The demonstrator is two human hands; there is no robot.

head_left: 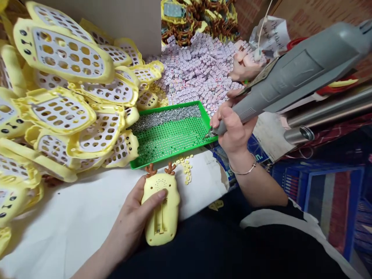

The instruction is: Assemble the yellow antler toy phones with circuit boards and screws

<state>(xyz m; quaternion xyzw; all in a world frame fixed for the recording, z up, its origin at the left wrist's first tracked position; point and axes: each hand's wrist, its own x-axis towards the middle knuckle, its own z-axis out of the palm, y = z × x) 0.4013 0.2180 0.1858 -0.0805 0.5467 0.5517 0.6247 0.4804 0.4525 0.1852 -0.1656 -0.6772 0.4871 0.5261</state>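
Note:
My left hand (136,209) is closed around a yellow toy phone (170,205) with brown antlers. Its back faces up, showing an uncovered battery slot and speaker holes, and my thumb lies across it. In my right hand (235,130) is a grey electric screwdriver (290,73), its tip pointing down and left. That tip is over the near right side of a green perforated tray (168,149). Many small silver screws (171,117) lie along the tray's far side, with a few scattered in the nearer part.
Yellow toy shells (61,108) are heaped at the left. White keypad pieces (197,73) form a pile behind the tray, where another person's hand (247,62) reaches in. Small yellow pieces (187,170) lie on the white table covering (95,201). Metal tubes (296,135) and blue crates (314,174) are at the right.

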